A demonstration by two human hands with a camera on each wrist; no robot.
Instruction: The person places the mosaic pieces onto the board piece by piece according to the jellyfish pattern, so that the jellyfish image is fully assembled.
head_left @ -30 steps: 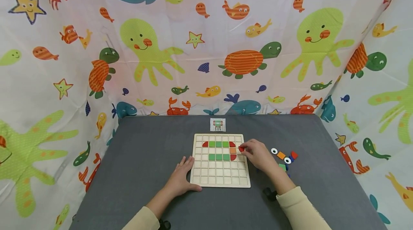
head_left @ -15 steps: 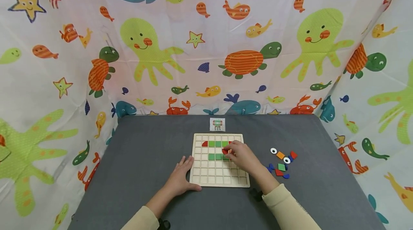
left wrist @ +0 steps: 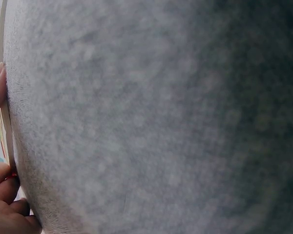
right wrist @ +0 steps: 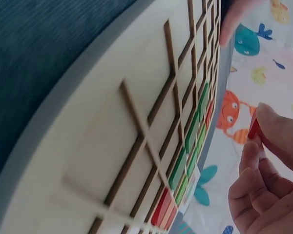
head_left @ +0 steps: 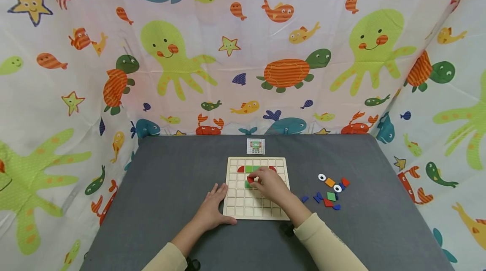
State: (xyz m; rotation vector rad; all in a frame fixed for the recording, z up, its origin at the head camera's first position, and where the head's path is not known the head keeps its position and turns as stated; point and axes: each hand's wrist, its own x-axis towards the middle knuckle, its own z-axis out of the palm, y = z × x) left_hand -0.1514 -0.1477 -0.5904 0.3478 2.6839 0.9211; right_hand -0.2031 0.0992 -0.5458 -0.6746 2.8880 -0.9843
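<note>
A wooden grid board (head_left: 256, 213) lies on the grey table. My right hand (head_left: 271, 184) is above the board's left half, pinching a small red piece (head_left: 250, 179) between thumb and fingertips; the right wrist view shows this red piece (right wrist: 254, 127) clear of the board. Green squares (head_left: 248, 169) sit in the upper cells with a rounded red piece (head_left: 241, 169) at their left end. The lower green row is partly hidden by my right hand. My left hand (head_left: 211, 207) rests against the board's left edge, fingers extended, thumb at the front corner.
Several loose pieces lie right of the board, including an orange square (head_left: 330, 182), a green square (head_left: 331, 196), white rings (head_left: 337, 188) and blue pieces (head_left: 318, 197). A small pattern card (head_left: 256, 146) lies behind the board. A printed curtain (head_left: 243, 64) hangs behind the table.
My right hand has moved left across the board with the red piece, from its right edge to its left half. My left hand has stayed in place.
</note>
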